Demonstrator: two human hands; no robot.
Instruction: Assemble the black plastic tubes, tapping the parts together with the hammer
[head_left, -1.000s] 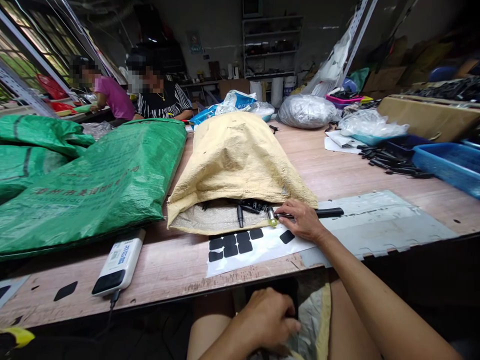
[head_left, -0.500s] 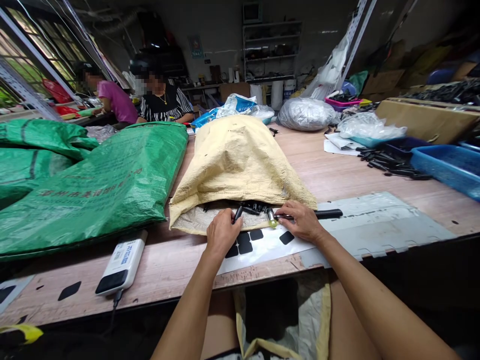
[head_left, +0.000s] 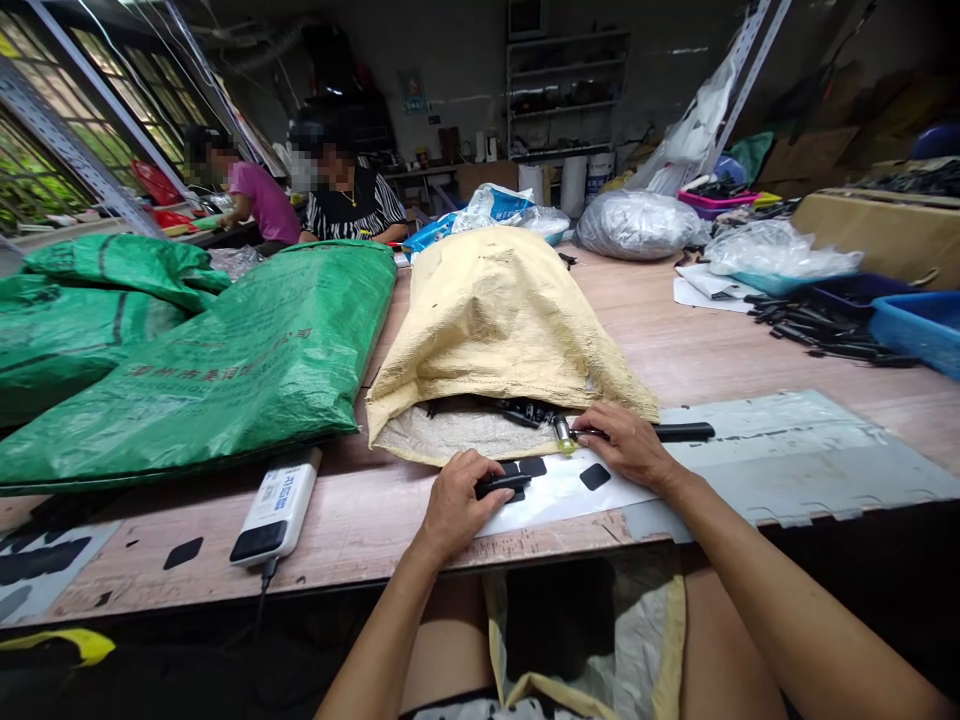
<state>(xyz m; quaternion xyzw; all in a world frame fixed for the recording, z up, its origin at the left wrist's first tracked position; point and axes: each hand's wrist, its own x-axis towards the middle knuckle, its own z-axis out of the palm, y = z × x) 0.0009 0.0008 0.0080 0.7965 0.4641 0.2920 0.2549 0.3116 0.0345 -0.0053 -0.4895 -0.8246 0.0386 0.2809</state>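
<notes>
My left hand (head_left: 457,500) is closed on a slim black piece (head_left: 508,484), held low over the white sheet (head_left: 555,490) with black rounded squares (head_left: 595,477). My right hand (head_left: 626,445) is wrapped round the shaft of a small hammer (head_left: 684,432). The hammer lies sideways, with its metal-and-yellow head pointing left and its black grip to the right. Behind both hands, a pale yellow woven sack (head_left: 495,320) lies with its mouth towards me. Several black pieces (head_left: 525,410) show inside the mouth.
A green sack (head_left: 262,340) lies to the left, with a white power bank (head_left: 276,508) and cable before it. At right are a grey mat (head_left: 810,460), loose black pieces (head_left: 832,325) and a blue bin (head_left: 919,322). An open sack (head_left: 667,640) hangs below the table edge. Two people sit behind.
My left hand has drawn back from the sack's mouth to the white sheet, bringing the black piece with it. My right hand stays on the hammer. The view has shifted slightly left.
</notes>
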